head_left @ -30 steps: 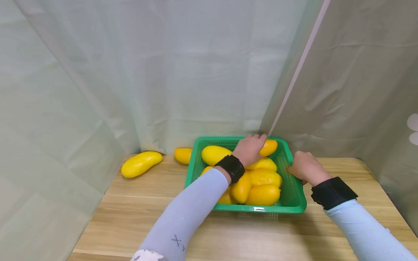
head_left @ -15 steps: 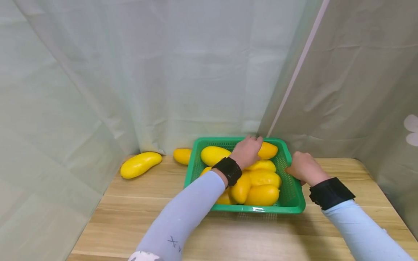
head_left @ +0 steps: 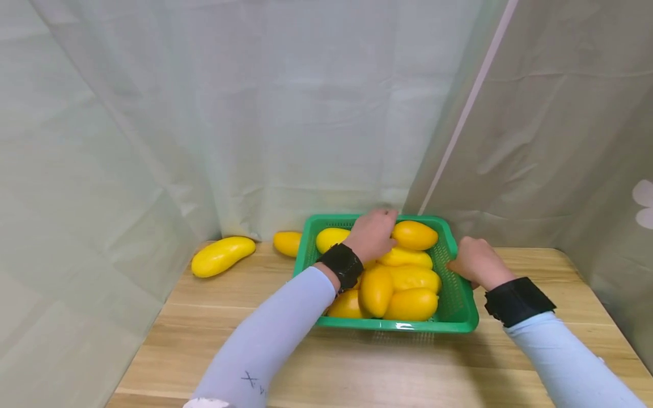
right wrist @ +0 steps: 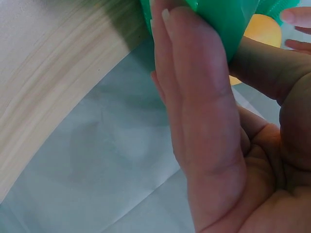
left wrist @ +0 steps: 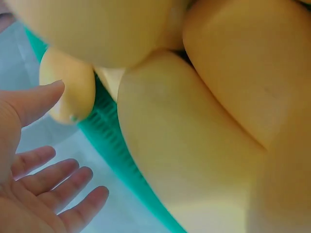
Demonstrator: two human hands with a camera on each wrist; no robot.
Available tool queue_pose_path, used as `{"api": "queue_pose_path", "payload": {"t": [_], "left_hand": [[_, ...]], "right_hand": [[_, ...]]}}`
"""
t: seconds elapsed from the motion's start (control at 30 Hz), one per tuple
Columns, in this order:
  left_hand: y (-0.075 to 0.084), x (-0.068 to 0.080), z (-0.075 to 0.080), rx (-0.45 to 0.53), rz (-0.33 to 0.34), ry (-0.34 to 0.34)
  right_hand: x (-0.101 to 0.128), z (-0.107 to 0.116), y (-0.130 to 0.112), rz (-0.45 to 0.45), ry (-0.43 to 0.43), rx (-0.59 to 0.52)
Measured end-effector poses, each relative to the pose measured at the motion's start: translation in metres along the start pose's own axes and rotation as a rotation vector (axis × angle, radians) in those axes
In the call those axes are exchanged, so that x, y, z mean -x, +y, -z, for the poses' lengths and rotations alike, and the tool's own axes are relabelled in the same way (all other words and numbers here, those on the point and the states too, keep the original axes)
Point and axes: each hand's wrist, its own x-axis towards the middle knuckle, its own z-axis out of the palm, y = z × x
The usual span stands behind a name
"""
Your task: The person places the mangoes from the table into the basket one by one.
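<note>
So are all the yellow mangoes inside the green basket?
No: two mangoes lie on the wooden table left of the green basket, one long mango near the curtain and another mango beside the basket's wall.

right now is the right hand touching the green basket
Touching. The right wrist view shows the right hand with fingers flat against the green basket wall, thumb on the other side of it.

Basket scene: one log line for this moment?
left hand: open over mangoes | right hand: holds basket right rim | two mangoes on table
</note>
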Motion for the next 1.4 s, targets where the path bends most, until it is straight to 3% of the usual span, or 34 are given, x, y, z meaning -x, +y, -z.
{"api": "queue_pose_path", "payload": {"t": [0.37, 0.57, 0.77, 0.93, 1.13, 1.4], "left_hand": [[-0.036, 0.028, 0.032, 0.075, 0.039, 0.083], [-0.081, 0.048, 0.041, 0.17, 0.083, 0.141], [-0.131, 0.073, 0.043, 0.198, 0.169, 0.196], [-0.172, 0.102, 0.035, 0.234, 0.259, 0.2], [-0.222, 0.134, 0.016, 0.193, 0.361, 0.197], [-0.262, 0.164, -0.009, 0.177, 0.413, 0.188]], "right_hand": [[0.001, 0.002, 0.005, -0.021, -0.018, 0.003], [-0.001, 0.001, 0.005, -0.029, -0.026, 0.017], [-0.002, 0.001, 0.006, -0.032, -0.022, 0.023], [0.0, 0.001, 0.006, -0.024, -0.02, 0.018], [-0.001, 0.001, 0.005, -0.019, -0.015, 0.026], [0.0, 0.002, 0.006, -0.024, -0.016, 0.023]]}}
